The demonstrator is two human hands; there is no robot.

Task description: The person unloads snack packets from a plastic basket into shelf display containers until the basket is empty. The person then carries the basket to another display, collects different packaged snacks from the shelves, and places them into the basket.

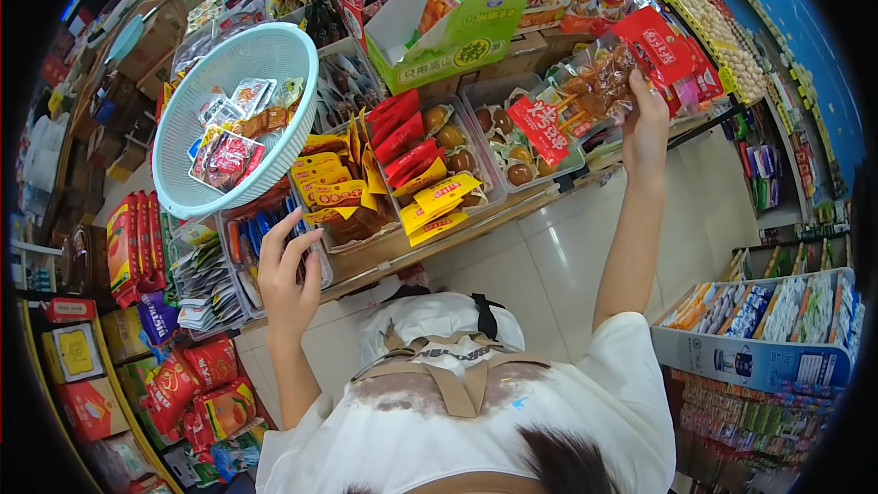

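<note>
In the head view, my right hand (647,133) is raised at the right, gripping the edge of a clear snack packet (593,90) with red labels and brown food on sticks inside. The packet is over the display's right end, above a clear tray (565,167) of round brown packed items. My left hand (291,276) has its fingers apart and holds nothing. It is beside a bin of narrow blue packets (267,236). A light blue plastic basket (174,185) rests tilted on the goods at the left, with several small packets (229,155) in it.
Yellow packets (334,185) and red packets (402,142) stand in bins along the display. Behind them is a green display box (471,41). A blue-and-white carton (750,361) of wrapped items stands at the right. Red bags (206,389) fill a lower left shelf.
</note>
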